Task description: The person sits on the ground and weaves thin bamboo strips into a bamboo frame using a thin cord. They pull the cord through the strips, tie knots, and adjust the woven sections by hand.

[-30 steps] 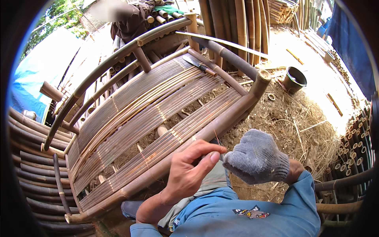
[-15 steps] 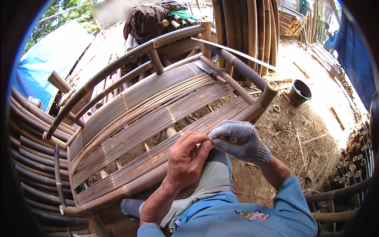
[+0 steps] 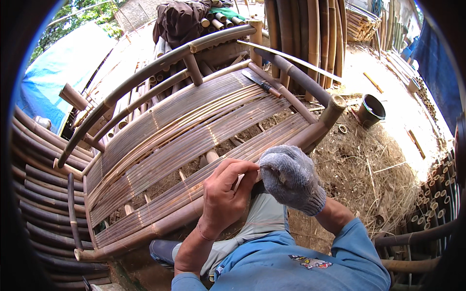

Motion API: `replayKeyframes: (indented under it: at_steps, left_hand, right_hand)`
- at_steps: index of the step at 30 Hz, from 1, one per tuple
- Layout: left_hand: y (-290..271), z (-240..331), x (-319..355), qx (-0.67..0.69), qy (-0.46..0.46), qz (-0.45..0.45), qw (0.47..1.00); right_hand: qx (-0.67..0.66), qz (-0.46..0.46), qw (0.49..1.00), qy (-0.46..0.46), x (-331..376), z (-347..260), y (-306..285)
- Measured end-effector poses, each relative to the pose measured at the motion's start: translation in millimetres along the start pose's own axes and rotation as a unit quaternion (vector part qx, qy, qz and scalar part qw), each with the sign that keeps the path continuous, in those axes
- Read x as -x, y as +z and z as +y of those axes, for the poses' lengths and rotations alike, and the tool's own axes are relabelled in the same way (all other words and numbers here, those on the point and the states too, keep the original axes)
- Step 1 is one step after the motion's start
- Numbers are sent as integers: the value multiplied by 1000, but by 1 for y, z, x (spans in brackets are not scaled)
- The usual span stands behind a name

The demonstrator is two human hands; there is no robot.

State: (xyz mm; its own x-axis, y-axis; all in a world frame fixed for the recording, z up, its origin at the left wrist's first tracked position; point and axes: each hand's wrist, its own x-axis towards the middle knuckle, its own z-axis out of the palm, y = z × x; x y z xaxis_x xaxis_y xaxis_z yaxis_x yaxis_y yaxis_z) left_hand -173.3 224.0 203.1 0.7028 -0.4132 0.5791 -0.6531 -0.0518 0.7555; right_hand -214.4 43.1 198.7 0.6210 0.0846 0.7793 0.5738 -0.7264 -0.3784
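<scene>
Across the left and middle of the frame sprawls a bamboo bench [image 3: 165,224], its long axis running slantwise from lower left to upper right, and what a line it cuts! The front rail [image 3: 109,249] faces the lower right, the curved backrest rail [image 3: 221,38] bows along the upper left, and a dark armrest [image 3: 301,74] closes off the upper-right end. Look at that seat: narrow brown slats [image 3: 165,157] laid lengthwise, glossy where the light catches them, pale bands crossing them, bare ground showing through the gaps. Loose split strips [image 3: 194,118] curve along the seat with them, and up near the armrest a knife [image 3: 266,86] lies flat, blade to the upper left, handle to the lower right. Now to the hands, right at the centre! The bare left hand [image 3: 223,194] comes up from the lower edge, wrist tilted, thumb and forefinger pinched together; whatever sits between those tips is too small to tell. Pressed close beside it, the right hand [image 3: 291,179] in its grey knit glove is curled into a fist, its contents hidden, with that forearm angling in from the lower right under a blue sleeve [image 3: 357,242].
</scene>
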Motion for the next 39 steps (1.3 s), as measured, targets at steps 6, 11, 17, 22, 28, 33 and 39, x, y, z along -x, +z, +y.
replayKeyframes:
  at_steps: [6, 11, 17, 22, 28, 33, 39]
  left_hand:
    - [-8, 6, 10, 331, -292, -39, 897]
    - [-6, 9, 12, 380, -321, -40, 867]
    - [1, 8, 18, 351, -284, 0, 892]
    - [-20, 13, 15, 167, -247, -12, 954]
    - [-10, 15, 16, 498, -355, -67, 788]
    - [14, 10, 19, 102, -5, -84, 991]
    - [-1, 11, 15, 152, -111, -25, 982]
  right_hand:
    - [16, 38, 999, -25, 3, -6, -15]
    - [41, -54, 995, -73, 3, -7, -20]
    - [-8, 15, 991, -136, 2, 3, -10]
    - [49, 17, 995, -91, -2, 10, -18]
    - [-36, -160, 979, -124, -4, -13, -36]
    - [-151, -175, 964, 130, -13, -15, -44]
    - [-373, -120, 902, 183, -6, -1, -24]
